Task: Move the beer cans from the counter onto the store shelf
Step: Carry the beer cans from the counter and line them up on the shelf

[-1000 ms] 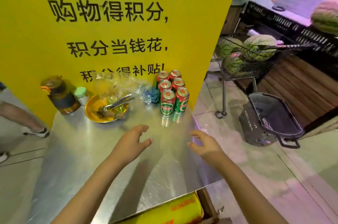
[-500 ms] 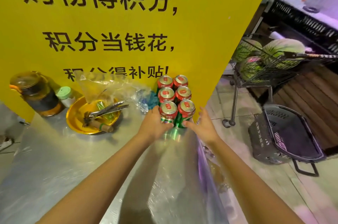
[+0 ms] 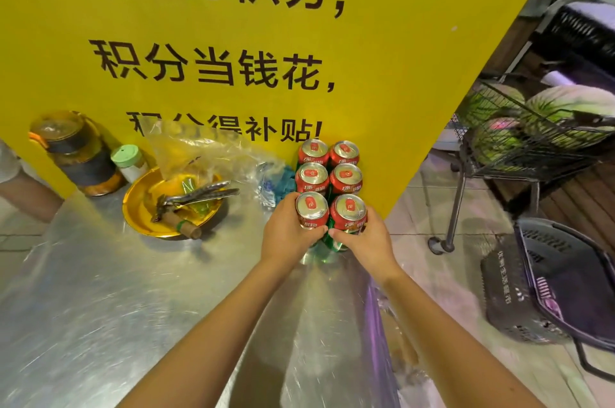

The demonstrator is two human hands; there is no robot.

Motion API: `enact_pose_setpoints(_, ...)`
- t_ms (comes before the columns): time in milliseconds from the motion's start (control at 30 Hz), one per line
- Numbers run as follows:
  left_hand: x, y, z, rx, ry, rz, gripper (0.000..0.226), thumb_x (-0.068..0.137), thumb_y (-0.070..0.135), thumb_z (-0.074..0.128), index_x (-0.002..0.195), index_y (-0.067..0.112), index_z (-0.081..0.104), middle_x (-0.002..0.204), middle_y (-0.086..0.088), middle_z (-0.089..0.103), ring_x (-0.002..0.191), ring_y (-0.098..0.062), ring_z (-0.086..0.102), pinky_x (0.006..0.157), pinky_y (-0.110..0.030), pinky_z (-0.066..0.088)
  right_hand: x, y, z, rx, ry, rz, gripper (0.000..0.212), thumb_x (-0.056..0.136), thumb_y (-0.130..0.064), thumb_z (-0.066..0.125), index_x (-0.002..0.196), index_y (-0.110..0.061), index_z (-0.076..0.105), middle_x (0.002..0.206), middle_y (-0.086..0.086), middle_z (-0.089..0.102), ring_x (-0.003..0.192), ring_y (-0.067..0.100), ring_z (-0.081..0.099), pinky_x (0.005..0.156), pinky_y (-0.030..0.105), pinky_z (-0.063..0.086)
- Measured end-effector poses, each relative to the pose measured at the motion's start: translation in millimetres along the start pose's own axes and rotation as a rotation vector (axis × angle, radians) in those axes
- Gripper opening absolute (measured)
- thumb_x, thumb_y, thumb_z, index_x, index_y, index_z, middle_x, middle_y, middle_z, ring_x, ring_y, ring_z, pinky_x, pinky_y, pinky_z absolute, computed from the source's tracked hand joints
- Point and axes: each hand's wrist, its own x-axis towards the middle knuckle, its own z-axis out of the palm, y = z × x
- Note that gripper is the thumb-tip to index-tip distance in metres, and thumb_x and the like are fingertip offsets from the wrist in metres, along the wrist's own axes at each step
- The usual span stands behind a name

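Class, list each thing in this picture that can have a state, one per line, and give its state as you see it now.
Front two beer cans: upright, sealed, one gripped in each hand.
Back four beer cans: upright, sealed, untouched, against the yellow board.
Left hand: closed around the front left can.
Right hand: closed around the front right can.
Jar: upright, lid on.
Tongs: lying in the yellow dish.
Shopping basket: on the floor.

Red-topped green beer cans (image 3: 329, 188); yellow sign (image 3: 382, 41), black lettering.

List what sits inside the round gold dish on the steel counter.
Round gold dish holds metal tongs, a brown tube and green scraps; a clear plastic bag covers its back.
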Motion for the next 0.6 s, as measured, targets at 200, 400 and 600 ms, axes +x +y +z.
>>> enact_pose_setpoints(200,-40.1,-1.4,-22.4,-0.032,0.047,-0.039,0.058,0.058,0.029,0.084,0.108,0.025,0.054,0.103,0.009,0.065,0.095,-0.01,0.061,0.082,-0.031,0.051,-31.9,-5.4,-17.5,0.09,-0.139,0.002,0.063,0.058,-0.014,0.087,0.111,-0.026,0.057,0.109,-0.004,0.065,0.097,0.006,0.064,0.08,0.021,0.05)
enact_pose_setpoints(400,-111.5,17.4,-77.1,-0.117,0.2,-0.1,0.063,0.059,0.031,0.085,0.112,0.033,0.049,0.103,0.016,0.061,0.092,0.003,0.057,0.079,-0.016,0.045,-89.5,-49.5,-38.7,0.163,-0.275,-0.008,0.063,0.061,-0.005,0.084,0.112,-0.025,0.055,0.107,-0.006,0.065,0.101,0.011,0.062,0.086,0.025,0.05)
enact_pose_setpoints(600,-220.8,48.6,-152.6,-0.302,0.424,-0.184,0.06,0.063,0.021,0.084,0.113,0.027,0.051,0.107,0.015,0.061,0.098,0.0,0.058,0.079,-0.016,0.047,-163.8,-121.1,-32.7,0.282,-0.437,-0.11,0.081,0.05,-0.015,0.09,0.121,-0.022,0.054,0.111,-0.004,0.066,0.104,0.01,0.061,0.084,0.027,0.05)
